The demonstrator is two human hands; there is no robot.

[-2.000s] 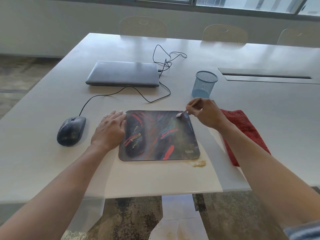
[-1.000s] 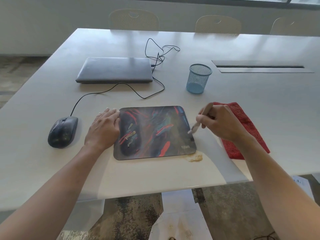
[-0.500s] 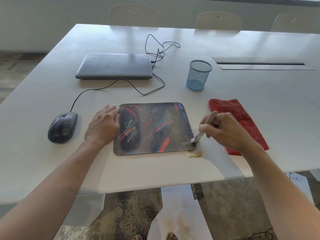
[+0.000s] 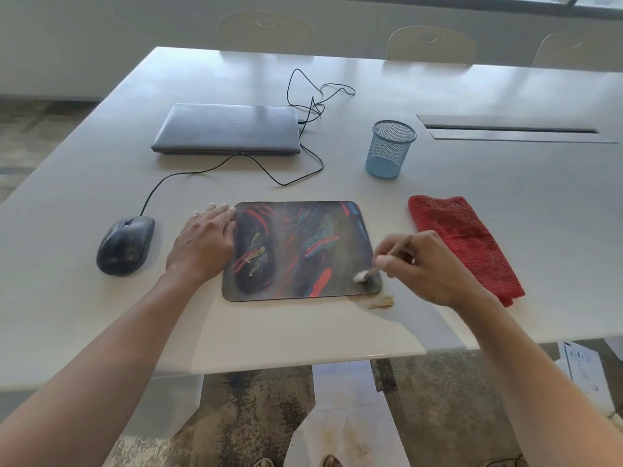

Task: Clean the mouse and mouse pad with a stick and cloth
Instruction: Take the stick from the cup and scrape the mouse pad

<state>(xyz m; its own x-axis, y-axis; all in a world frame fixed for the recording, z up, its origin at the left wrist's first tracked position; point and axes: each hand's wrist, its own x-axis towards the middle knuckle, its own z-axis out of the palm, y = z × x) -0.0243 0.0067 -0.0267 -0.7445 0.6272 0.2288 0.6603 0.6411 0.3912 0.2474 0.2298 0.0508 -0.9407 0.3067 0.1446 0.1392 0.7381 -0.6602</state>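
A: Mouse pad [image 4: 300,251]: flat near front edge of tabletop [image 4: 505,170], centre. Tan smears on left half.
B: Left hand [image 4: 202,246]?
A: Palm down, fingers together and flat, on tabletop against pad's left edge. Gripping nothing.
B: Right hand [image 4: 424,267]?
A: Pinched around stick [image 4: 387,259]. Stick's whitish tip down on pad's front right corner.
B: Debris?
A: Small tan crumb pile [image 4: 382,302] on tabletop, just off that corner.
B: Mouse [image 4: 125,245]?
A: Left of left hand, apart from it, cable [image 4: 236,163] toward closed laptop [image 4: 227,129] further back.
B: Cloth [image 4: 463,242]?
A: Red, folded, right of pad, partly behind right hand. Blue mesh cup [image 4: 390,149] behind it, upright.
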